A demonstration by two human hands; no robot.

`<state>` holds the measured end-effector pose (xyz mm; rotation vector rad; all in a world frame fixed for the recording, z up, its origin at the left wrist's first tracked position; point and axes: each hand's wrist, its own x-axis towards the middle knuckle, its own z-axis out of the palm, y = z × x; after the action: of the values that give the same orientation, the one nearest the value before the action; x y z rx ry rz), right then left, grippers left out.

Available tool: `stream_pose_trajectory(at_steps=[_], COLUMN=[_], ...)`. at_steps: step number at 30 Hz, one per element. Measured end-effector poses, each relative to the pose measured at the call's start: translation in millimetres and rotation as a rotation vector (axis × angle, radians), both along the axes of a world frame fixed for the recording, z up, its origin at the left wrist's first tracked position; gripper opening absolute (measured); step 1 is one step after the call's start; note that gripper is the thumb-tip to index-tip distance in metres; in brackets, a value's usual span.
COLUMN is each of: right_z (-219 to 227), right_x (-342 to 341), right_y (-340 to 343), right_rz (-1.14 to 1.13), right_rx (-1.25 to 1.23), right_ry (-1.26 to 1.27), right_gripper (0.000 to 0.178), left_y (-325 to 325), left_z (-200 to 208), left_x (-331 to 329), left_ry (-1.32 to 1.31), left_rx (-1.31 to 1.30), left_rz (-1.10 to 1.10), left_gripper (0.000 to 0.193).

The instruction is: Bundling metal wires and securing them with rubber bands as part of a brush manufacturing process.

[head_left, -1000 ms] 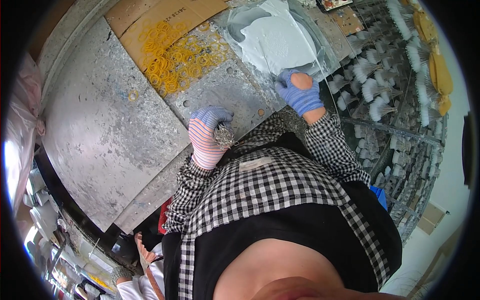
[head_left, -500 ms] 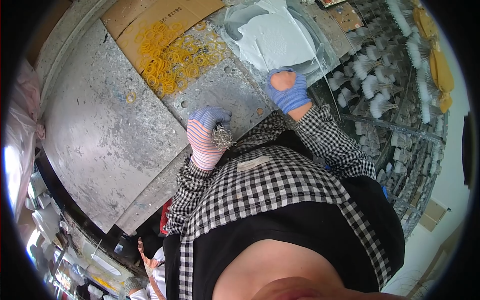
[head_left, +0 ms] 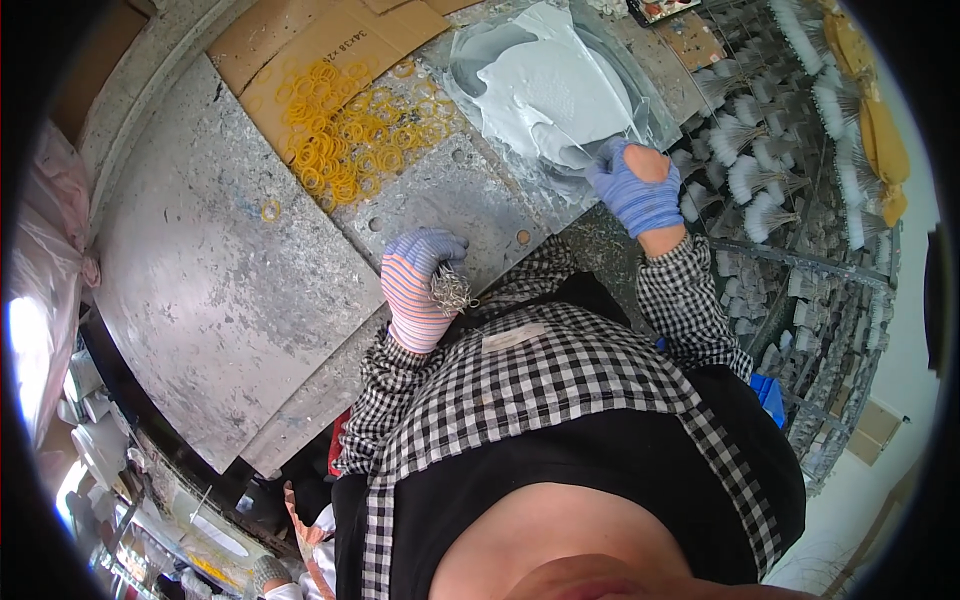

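Note:
My left hand, in a striped knit glove, is closed around a bundle of thin silvery wires with looped ends, over the near edge of the metal tabletop. My right hand, in a blue glove with the back bare, is at the near right edge of a plastic-lined tray. Thick white paste fills the tray. The right fingers are bent together at the tray's edge; what they hold, if anything, is too small to make out.
Yellow rubber bands lie heaped on cardboard and the speckled metal tabletop. To the right stand racks with many white fan-shaped tufts. Pinkish plastic sheeting hangs at the left. A co-worker's gloved hand shows at the lower left.
My right hand has moved right along the tray's near edge, and the paste surface has changed shape. The left hand keeps its grip on the wire bundle, almost in place.

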<state>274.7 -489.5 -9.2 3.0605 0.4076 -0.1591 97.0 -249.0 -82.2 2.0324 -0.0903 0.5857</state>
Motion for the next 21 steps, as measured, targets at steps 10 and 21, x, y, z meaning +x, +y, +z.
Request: stream_pose_trajectory(at_steps=[10,21], right_z=[-22.5,-36.6], right_x=[19.3,35.1], right_y=[-46.9,-61.1], right_rz=[-0.191,-0.611], right_rx=[0.77,1.617], right_ry=[0.46,1.202], right_gripper=[0.03,0.015], left_y=[-3.4,-5.2], left_z=[0.8,-0.3], left_x=[-6.1,7.4], left_ry=[-0.011,-0.009], left_rx=[0.045,0.079], left_rz=[0.024,0.021], left_gripper=[0.02,0.022])
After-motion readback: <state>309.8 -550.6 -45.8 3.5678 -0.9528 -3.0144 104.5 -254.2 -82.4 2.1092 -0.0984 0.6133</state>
